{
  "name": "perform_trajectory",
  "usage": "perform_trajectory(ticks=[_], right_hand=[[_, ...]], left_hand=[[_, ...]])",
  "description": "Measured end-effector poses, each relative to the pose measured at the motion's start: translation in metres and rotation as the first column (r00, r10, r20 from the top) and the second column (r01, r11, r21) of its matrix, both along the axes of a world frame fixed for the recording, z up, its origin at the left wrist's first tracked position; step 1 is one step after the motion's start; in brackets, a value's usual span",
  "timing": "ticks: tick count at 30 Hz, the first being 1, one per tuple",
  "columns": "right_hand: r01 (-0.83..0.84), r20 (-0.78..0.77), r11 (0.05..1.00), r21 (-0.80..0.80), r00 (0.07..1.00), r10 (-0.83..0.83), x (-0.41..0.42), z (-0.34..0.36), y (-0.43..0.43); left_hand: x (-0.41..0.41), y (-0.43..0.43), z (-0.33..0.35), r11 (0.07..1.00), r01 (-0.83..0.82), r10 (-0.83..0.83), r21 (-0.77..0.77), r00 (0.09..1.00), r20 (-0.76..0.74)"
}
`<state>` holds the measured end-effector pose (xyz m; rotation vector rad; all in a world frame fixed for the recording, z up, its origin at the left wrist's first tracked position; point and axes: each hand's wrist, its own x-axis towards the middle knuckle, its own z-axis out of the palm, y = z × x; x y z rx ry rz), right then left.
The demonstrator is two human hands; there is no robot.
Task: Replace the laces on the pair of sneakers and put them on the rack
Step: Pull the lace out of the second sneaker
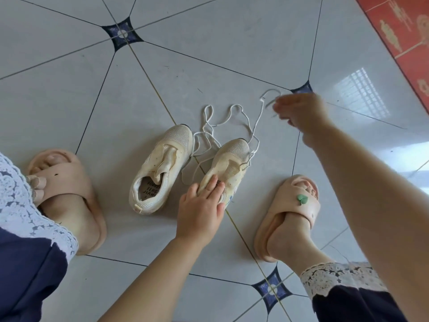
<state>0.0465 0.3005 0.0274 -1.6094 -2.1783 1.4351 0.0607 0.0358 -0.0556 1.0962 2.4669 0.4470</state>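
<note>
Pale tiled floor (209, 66) lies open ahead and leftward; a red mat (399, 31) edges its far right corner. Between two pink slippers (69, 189) (feet inside) stand cream mesh sneakers. The left sneaker (160, 163) is laceless, its tongue crumpled. The right sneaker (232, 163) lies under the flat-fingered left hand (199, 205). The blurred right hand (299, 115) pinches the white lace (236, 105), which loops loosely beyond the toes.
</note>
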Motion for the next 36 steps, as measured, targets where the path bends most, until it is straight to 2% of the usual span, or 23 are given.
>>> perform_trajectory(ticks=[2,4,6,8,10,14,17,19,21,23,24,25,27,28,30,33,35,36], right_hand=[[-0.038,0.129,0.991,-0.13,0.99,0.055,0.022,-0.028,-0.028],[-0.061,0.262,0.991,-0.119,0.961,0.09,0.046,-0.052,-0.053],[-0.018,0.294,0.986,-0.163,0.954,0.066,0.065,-0.068,-0.074],[0.084,0.203,0.968,-0.235,0.978,-0.036,0.073,-0.077,-0.091],[0.147,0.123,0.964,-0.22,0.985,-0.122,0.072,-0.08,-0.103],[0.208,0.088,0.968,-0.139,0.977,-0.197,0.065,-0.08,-0.111],[0.279,0.077,0.941,-0.193,0.96,-0.269,0.059,-0.071,-0.103],[0.373,-0.013,0.874,-0.311,0.918,-0.397,0.049,-0.057,-0.084],[0.483,-0.103,0.802,-0.352,0.832,-0.546,0.037,-0.032,-0.045],[0.557,-0.236,0.768,-0.316,0.738,-0.632,0.036,-0.004,0.008],[0.551,-0.295,0.787,-0.28,0.73,-0.616,0.039,0.004,0.032],[0.529,-0.302,0.829,-0.182,0.772,-0.559,0.046,0.005,0.043],[0.401,-0.058,0.915,0.031,0.915,-0.399,0.066,-0.016,0.03],[0.322,0.124,0.944,0.065,0.937,-0.328,0.082,-0.035,0.009],[0.188,0.385,0.97,0.152,0.893,-0.233,0.126,-0.081,-0.045],[0.025,0.57,0.969,0.245,0.805,-0.165,0.159,-0.105,-0.087],[-0.116,0.621,0.951,0.288,0.778,-0.093,0.134,-0.098,-0.072],[-0.149,0.556,0.947,0.283,0.83,-0.035,0.115,-0.095,-0.059]], left_hand=[[0.0,0.003,0.002,0.999,-0.009,0.01,0.034,0.999,-0.037],[0.0,0.005,0.002,0.997,-0.01,0.015,0.077,0.998,-0.066],[0.001,0.004,0.001,0.995,-0.013,0.02,0.098,0.997,-0.075],[0.001,0.003,0.0,0.996,-0.026,0.032,0.084,0.997,-0.071],[0.003,0.003,-0.001,0.997,-0.039,0.042,0.06,0.998,-0.056],[0.003,0.004,-0.002,0.999,-0.041,0.042,0.023,0.999,-0.029],[0.002,0.005,-0.004,0.999,-0.033,0.033,-0.021,0.999,0.007],[0.001,0.006,-0.007,0.996,-0.014,0.016,-0.084,1.0,0.027],[0.001,0.006,-0.009,0.992,-0.014,0.016,-0.122,1.0,0.02],[0.002,0.005,-0.009,0.992,-0.019,0.022,-0.127,1.0,0.021],[0.002,0.005,-0.01,0.991,-0.015,0.018,-0.13,1.0,0.021],[0.002,0.004,-0.01,0.991,-0.011,0.014,-0.136,1.0,0.023],[0.002,0.005,-0.01,0.991,-0.015,0.02,-0.13,0.999,0.032],[0.002,0.006,-0.01,0.992,-0.021,0.025,-0.127,0.999,0.034],[0.002,0.007,-0.009,0.989,-0.017,0.021,-0.146,0.999,0.024],[0.003,0.007,-0.011,0.988,-0.01,0.012,-0.157,1.0,0.011],[0.003,0.007,-0.011,0.991,-0.012,0.012,-0.133,1.0,0.003],[0.002,0.007,-0.01,0.993,-0.013,0.013,-0.12,1.0,-0.003]])
